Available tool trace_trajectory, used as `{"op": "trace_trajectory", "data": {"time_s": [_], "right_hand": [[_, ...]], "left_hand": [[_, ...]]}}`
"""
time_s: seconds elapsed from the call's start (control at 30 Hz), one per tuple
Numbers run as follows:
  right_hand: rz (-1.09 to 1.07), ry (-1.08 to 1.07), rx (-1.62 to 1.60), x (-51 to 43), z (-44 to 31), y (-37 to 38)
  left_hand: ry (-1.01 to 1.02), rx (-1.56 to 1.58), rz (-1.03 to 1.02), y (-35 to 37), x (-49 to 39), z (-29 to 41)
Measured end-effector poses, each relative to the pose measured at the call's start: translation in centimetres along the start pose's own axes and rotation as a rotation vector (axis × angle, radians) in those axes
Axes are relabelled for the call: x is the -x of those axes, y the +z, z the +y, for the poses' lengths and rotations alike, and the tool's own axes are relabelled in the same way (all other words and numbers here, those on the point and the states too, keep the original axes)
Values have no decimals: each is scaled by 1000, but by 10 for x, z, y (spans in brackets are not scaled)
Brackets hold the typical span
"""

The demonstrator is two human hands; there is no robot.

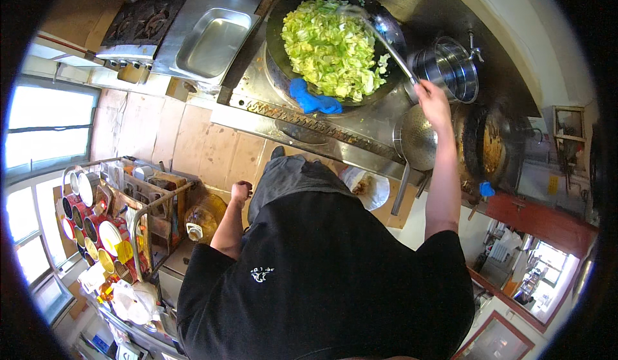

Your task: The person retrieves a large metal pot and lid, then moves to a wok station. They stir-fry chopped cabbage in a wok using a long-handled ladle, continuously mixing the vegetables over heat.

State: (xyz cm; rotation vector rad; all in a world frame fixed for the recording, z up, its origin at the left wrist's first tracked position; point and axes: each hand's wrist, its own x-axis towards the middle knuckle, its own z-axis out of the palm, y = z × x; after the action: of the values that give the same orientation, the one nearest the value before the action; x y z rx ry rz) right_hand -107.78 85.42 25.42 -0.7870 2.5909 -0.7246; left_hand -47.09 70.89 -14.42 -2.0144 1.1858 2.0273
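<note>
Chopped cabbage (328,46) fills much of a large dark wok (277,32) set on the stainless range. My right hand (432,102) grips the handle of a long metal cooking utensil (393,53). Its far end is blurred among the cabbage at the wok's back right, so I cannot tell whether it is a ladle or a turner. A blue cloth (314,98) is draped over the wok's near rim. At my left side hangs my left hand (241,192), fingers curled, with nothing visible in it.
Right of the wok are stacked steel pots (449,68) under a tap (474,53), a perforated strainer (419,138) and another wok (492,143). A steel pan (212,46) lies left. Behind my left arm stand an oil jug (205,217) and a rack of cans (145,215).
</note>
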Motion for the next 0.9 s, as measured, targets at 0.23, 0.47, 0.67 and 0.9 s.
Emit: {"op": "trace_trajectory", "data": {"time_s": [0.23,0.47,0.67,0.9], "right_hand": [[-163,215,-409,-56,-30,108],[-262,-196,273,-21,-28,-1],[34,-109,376,-5,-32,-57],[117,-27,-87,-55,60,65]], "left_hand": [[115,-259,-41,-15,1,-24],[20,-12,-94,-28,-23,-33],[69,-50,-111,-25,-24,-29],[124,-187,-121,-12,-34,-11]]}}
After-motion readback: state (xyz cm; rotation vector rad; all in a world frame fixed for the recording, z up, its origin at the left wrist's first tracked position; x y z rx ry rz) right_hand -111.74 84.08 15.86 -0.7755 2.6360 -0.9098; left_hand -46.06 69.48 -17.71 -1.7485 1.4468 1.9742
